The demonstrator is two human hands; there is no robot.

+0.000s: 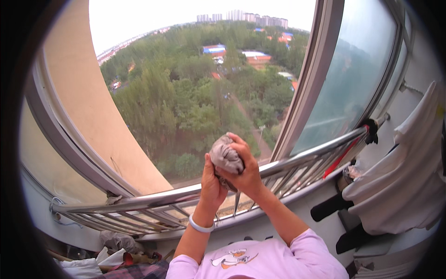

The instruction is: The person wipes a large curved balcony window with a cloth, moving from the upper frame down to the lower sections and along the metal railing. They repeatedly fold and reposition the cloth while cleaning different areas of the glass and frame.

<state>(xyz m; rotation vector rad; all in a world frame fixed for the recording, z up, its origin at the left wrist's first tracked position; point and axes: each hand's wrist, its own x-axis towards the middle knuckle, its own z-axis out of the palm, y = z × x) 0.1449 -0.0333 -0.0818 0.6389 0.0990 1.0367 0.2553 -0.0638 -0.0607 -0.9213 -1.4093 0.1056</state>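
A bunched grey cloth (227,157) is held up between both hands, in front of the open window and above the metal railing (278,167). My left hand (211,181) presses on its left and lower side, with the thumb pointing up; a pale bangle (201,225) circles that wrist. From the right, my right hand (245,167) wraps its fingers over the top and side of the cloth. A darker fold of the cloth hangs below, between the palms.
A sliding window frame (308,80) stands to the right. A pale cloth (400,174) covers something with dark padded arms (329,206) at the right. Bags and fabrics (120,242) are piled at the lower left. A red strip (339,158) hangs by the railing's right end.
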